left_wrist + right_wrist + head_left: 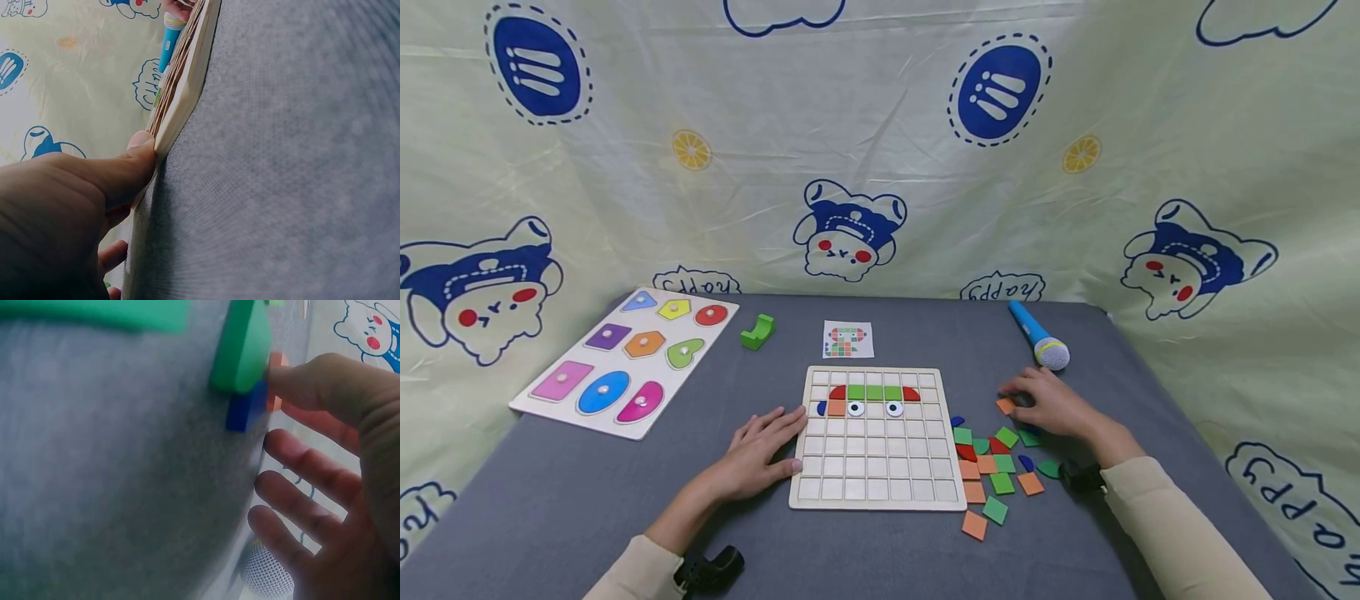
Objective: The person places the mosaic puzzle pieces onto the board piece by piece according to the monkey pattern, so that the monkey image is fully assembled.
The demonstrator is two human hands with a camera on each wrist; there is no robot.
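A wooden grid board (880, 458) lies in front of me. On its upper rows sit red and green tiles, a blue piece, an orange tile and two eye tiles (893, 408). My left hand (758, 457) rests at the board's left edge, its fingers extended; in the left wrist view the thumb (134, 165) touches the rim. To the right of the board, my right hand (1052, 407) pinches an orange square tile (1004, 406) between thumb and index finger. In the right wrist view the other fingers (306, 462) are spread, and green and blue pieces lie close by.
Loose green, orange, red and blue tiles (1002, 483) are scattered along the board's right side. Behind the board lies a small picture card (847, 340). A blue toy microphone (1037, 337) is at the back right, a green block (757, 332) and a shape puzzle (658, 379) at the left.
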